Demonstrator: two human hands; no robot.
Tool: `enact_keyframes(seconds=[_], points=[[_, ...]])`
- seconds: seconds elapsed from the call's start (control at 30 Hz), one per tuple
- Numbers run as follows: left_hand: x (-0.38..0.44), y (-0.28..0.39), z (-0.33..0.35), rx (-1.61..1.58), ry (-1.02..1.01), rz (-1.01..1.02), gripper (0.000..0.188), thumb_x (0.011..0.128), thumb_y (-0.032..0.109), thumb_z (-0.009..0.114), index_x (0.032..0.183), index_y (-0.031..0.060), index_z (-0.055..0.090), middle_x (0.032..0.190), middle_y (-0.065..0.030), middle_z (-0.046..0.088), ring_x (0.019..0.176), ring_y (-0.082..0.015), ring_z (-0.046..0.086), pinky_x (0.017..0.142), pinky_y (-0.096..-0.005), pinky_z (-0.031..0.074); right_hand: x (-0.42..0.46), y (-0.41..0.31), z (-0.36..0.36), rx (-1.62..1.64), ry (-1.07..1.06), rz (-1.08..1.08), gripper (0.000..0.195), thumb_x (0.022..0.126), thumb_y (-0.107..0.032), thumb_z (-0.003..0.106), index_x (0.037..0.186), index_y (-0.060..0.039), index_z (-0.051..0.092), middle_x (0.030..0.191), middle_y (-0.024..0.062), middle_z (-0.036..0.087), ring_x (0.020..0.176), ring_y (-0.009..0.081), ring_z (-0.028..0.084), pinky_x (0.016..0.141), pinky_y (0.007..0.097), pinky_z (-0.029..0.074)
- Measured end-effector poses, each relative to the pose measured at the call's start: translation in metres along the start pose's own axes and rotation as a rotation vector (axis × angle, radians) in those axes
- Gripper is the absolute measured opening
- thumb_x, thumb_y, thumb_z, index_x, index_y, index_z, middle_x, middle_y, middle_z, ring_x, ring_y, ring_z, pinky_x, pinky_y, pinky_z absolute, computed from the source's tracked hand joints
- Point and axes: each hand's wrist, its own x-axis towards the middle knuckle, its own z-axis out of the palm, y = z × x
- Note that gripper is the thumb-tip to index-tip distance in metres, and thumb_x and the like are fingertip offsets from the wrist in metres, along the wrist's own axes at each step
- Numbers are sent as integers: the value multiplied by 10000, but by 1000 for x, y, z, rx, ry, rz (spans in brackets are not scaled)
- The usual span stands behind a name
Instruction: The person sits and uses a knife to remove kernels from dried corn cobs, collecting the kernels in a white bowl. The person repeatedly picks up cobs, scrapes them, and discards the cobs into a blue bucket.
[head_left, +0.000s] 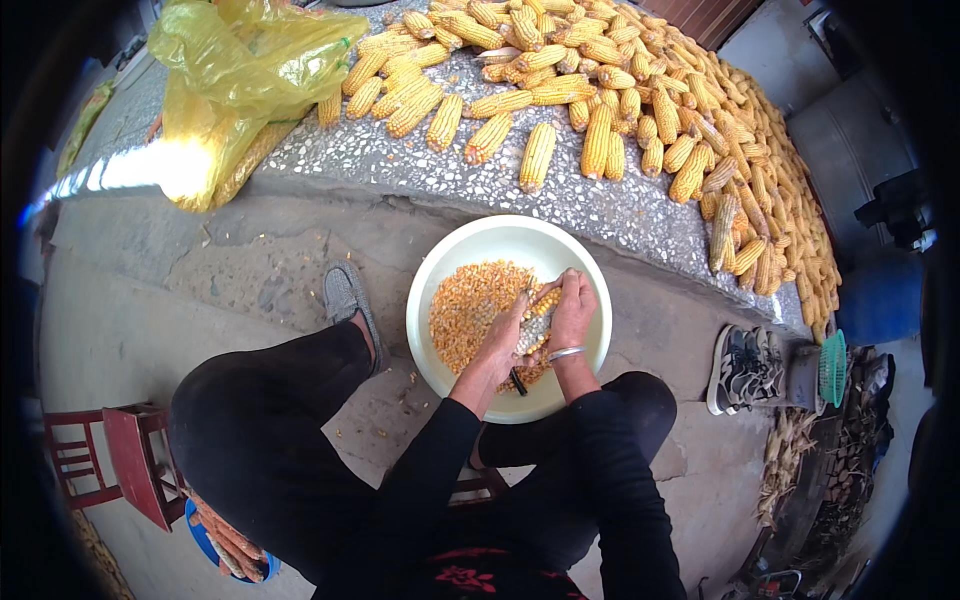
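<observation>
Over a pale plastic basin (427, 262), both hands grip one partly shelled corn cob (534, 326), its bare patch pale between rows of yellow kernels. My left hand (499, 341) is on the cob's left side. On its right side is my right hand (573, 311), with a silver bangle at the wrist. Loose corn kernels (465, 307) cover much of the basin's bottom. A black handle-like piece (518, 381) shows under my left hand; the rest of it is hidden.
Beyond the basin, a speckled stone ledge (480, 176) bears many corn cobs (660, 105) and a yellow plastic bag (240, 82). Shoes (742, 367) and a green basket (832, 367) are at right. A red wooden stool (135, 457) and a blue basin (196, 529) of bare cobs are at lower left.
</observation>
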Motion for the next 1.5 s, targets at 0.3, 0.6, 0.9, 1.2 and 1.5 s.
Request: enact_keyframes(seconds=[0.3, 0.6, 0.9, 1.2, 1.5], points=[[0, 8, -3, -204, 32, 20, 484, 924, 618, 362, 1104, 206, 541, 803, 0, 594, 559, -111, 549, 446, -242, 386, -6, 1, 12, 158, -236, 289, 430, 994, -397, 383, 972, -32, 610, 803, 52, 598, 689, 118, 538, 650, 254, 454], [8, 9, -22, -314, -81, 51, 523, 910, 627, 380, 804, 151, 571, 527, 15, 506, 367, -106, 472, 294, -229, 311, -24, -6, 20, 8, -399, 142, 352, 986, -225, 442, 1265, -36, 544, 1047, 14, 578, 878, 73, 537, 798, 228, 452], [16, 4, -12, -115, 220, 227, 454, 927, 567, 397, 870, 145, 554, 698, 18, 555, 520, -101, 535, 362, -233, 366, -28, -21, 22, 7, -371, 217, 383, 959, -213, 494, 1303, -44, 507, 1107, 43, 561, 902, 67, 489, 810, 200, 410], [10, 9, -21, -242, 47, 136, 485, 917, 587, 405, 954, 134, 575, 708, 15, 576, 571, -115, 569, 436, -250, 419, -23, -13, 15, 11, -468, 209, 421, 942, -199, 509, 1328, -34, 475, 1145, 70, 562, 970, 129, 508, 878, 251, 410], [19, -2, -14, 162, 375, 378, 627, 932, 540, 396, 1161, -13, 584, 925, -105, 625, 818, -184, 580, 715, -321, 445, -28, -5, 26, -271, -334, -24, 447, 917, -223, 526, 1320, -38, 469, 1141, 141, 580, 1042, 198, 532, 918, 298, 408]])
